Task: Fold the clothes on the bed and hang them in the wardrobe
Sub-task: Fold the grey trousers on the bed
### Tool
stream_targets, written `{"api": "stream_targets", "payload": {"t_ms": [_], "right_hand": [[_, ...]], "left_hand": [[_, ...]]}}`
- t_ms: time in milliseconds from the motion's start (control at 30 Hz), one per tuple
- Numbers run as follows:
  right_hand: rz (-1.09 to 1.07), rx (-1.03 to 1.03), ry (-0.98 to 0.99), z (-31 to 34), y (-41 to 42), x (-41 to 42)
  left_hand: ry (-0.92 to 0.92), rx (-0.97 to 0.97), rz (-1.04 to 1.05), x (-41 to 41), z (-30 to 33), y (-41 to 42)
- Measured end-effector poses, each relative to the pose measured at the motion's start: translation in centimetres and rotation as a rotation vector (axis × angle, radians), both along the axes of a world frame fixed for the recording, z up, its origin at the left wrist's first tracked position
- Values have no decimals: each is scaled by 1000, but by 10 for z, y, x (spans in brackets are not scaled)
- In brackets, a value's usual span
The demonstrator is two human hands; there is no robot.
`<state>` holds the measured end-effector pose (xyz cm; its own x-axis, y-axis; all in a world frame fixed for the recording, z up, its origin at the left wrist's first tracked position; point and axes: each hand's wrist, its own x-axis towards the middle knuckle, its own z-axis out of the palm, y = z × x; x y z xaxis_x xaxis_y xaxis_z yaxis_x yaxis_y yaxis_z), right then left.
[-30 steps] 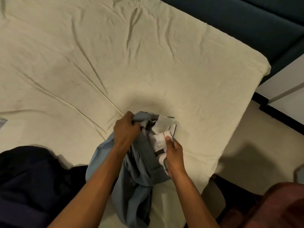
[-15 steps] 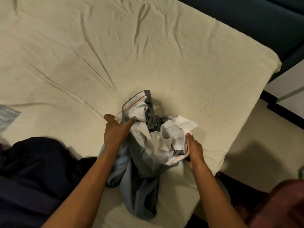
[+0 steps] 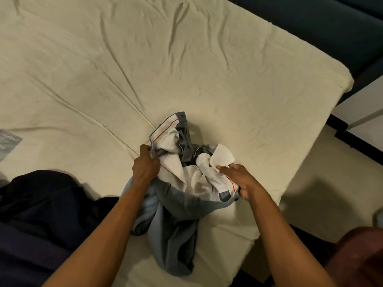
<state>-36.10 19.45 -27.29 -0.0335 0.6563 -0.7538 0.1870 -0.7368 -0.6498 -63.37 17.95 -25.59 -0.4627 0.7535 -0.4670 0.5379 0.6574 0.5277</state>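
Observation:
A pair of grey trousers (image 3: 176, 224) lies bunched near the bed's near right corner, its waistband turned open so the white lining with a red stripe shows. My left hand (image 3: 145, 164) grips the left side of the waistband. My right hand (image 3: 240, 181) grips the right side of it, by a white pocket lining. The trouser legs trail toward me, crumpled. The cream bed sheet (image 3: 186, 69) is wrinkled beneath.
A heap of dark navy clothing (image 3: 41, 214) lies on the bed at the lower left. A patterned corner of something (image 3: 8, 141) peeks in at the left edge. A dark blue headboard (image 3: 310, 21), white furniture (image 3: 362, 112) and a reddish object (image 3: 356, 259) stand right of the bed.
My hands have drawn apart, spreading the waistband open. The trousers have come forward onto the sheet and more of the white lining is exposed.

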Motion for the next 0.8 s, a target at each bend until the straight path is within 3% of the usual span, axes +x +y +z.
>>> {"api": "stream_targets", "payload": {"t_ms": [167, 300, 367, 467, 533, 600, 667, 800], "right_hand": [[-174, 269, 1, 15, 5, -23], [-140, 461, 44, 49, 6, -64], [-75, 444, 219, 67, 3, -87], [-110, 213, 506, 86, 4, -100], [-86, 163, 588, 86, 8, -98], [-43, 185, 554, 90, 5, -99], [-59, 262, 466, 91, -1, -104], [-89, 570, 250, 91, -32, -105]], "left_hand": [[10, 375, -98, 7, 23, -2], [-101, 458, -237, 32, 46, 0], [-178, 392, -401, 49, 53, -2], [-322, 333, -496, 52, 60, -1], [-336, 260, -460, 41, 64, 4], [-221, 223, -362, 33, 70, 7], [-178, 312, -176, 29, 80, 10], [-328, 500, 199, 33, 110, 30]]}}
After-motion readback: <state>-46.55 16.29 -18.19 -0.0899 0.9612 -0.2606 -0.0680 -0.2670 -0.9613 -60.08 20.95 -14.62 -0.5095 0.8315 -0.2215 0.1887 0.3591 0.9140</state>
